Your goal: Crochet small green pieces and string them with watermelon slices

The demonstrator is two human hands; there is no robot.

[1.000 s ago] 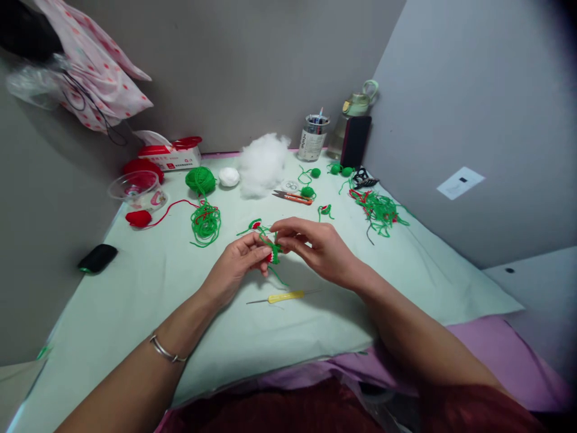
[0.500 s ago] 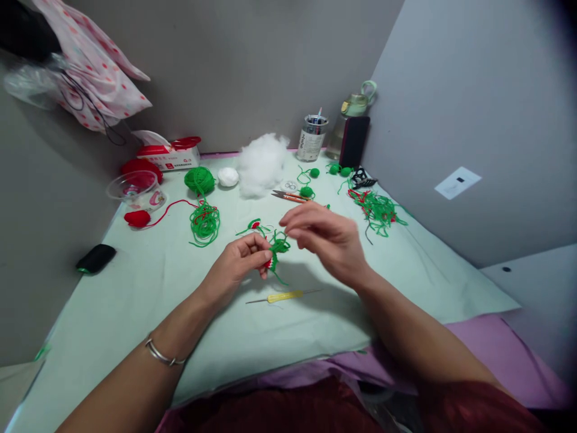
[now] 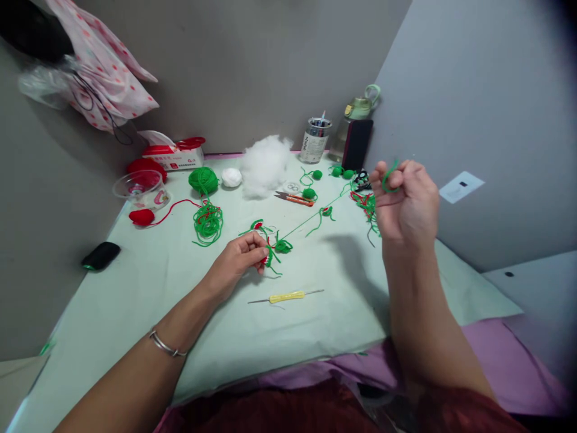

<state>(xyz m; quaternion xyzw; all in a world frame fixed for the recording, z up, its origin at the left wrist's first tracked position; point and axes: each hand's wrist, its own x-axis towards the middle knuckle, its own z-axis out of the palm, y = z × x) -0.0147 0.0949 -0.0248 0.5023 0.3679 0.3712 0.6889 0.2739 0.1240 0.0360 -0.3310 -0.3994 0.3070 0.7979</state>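
My left hand (image 3: pixel 238 260) pinches a small red, white and green crochet piece (image 3: pixel 269 257) above the table. Beside it hangs a small bundle of green yarn (image 3: pixel 283 246). From there a taut green strand (image 3: pixel 311 215) runs up to the right toward my right hand (image 3: pixel 406 201), which is raised with its palm turned to me. A curl of green yarn (image 3: pixel 391 180) shows at its closed fingers. Below my left hand lies a yellow-handled crochet hook (image 3: pixel 287 296). Another red and green crochet piece (image 3: pixel 258 225) rests just behind the hand.
Thread snips (image 3: pixel 295 199), white stuffing (image 3: pixel 267 165) and a green yarn ball (image 3: pixel 204 180) lie farther back. Red and green yarn scraps (image 3: pixel 364 205) are at right, near a phone (image 3: pixel 357 144) and a bottle (image 3: pixel 358 108). A clear tub (image 3: pixel 140 189) stands left.
My right hand has moved up and to the right, away from my left hand, drawing out a green strand. My left hand keeps its hold on the crochet piece.
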